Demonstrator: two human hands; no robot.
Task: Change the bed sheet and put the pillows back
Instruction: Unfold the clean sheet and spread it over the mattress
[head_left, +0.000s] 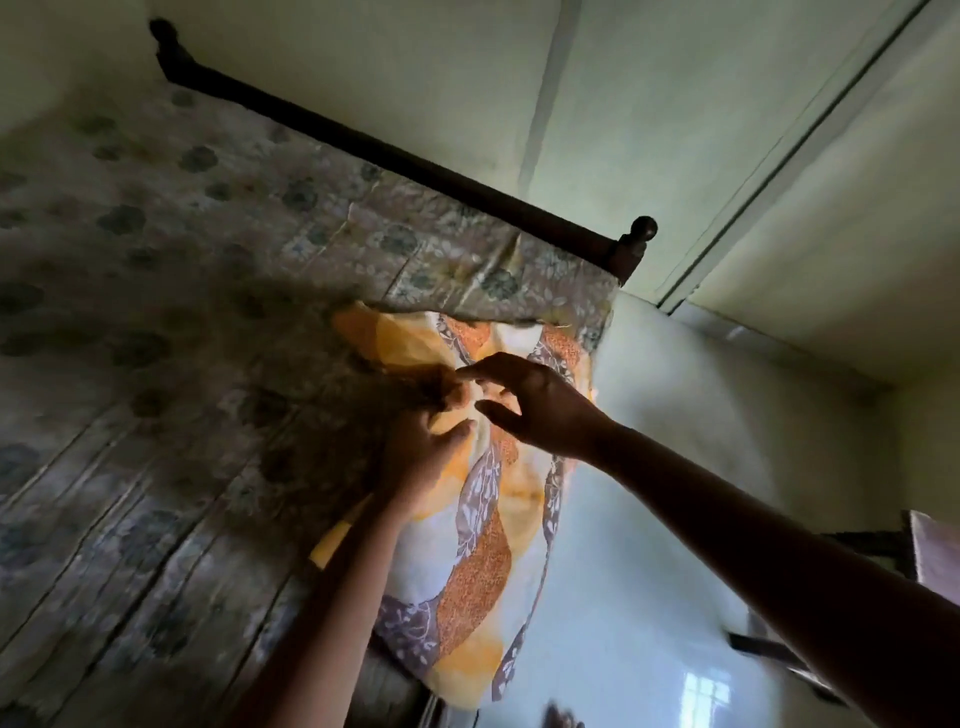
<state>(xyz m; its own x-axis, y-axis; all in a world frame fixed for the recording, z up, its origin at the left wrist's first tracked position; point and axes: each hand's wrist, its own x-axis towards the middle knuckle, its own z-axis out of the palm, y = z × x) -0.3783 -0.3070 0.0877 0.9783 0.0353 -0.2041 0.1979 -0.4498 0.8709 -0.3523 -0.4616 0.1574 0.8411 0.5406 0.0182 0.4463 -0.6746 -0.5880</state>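
Fingers of left hand pinched a fold of orange sheet draped over floral bed edge; right hand fingers spread just above it.

Left hand, right hand bare; both forearms bare up to frame edge.

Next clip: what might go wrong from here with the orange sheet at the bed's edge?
Much of the orange sheet hangs off the bed, and only the left hand grips it; it may slide to the floor. The right hand is open, holding nothing, so a one-handed pull may bunch the fabric.
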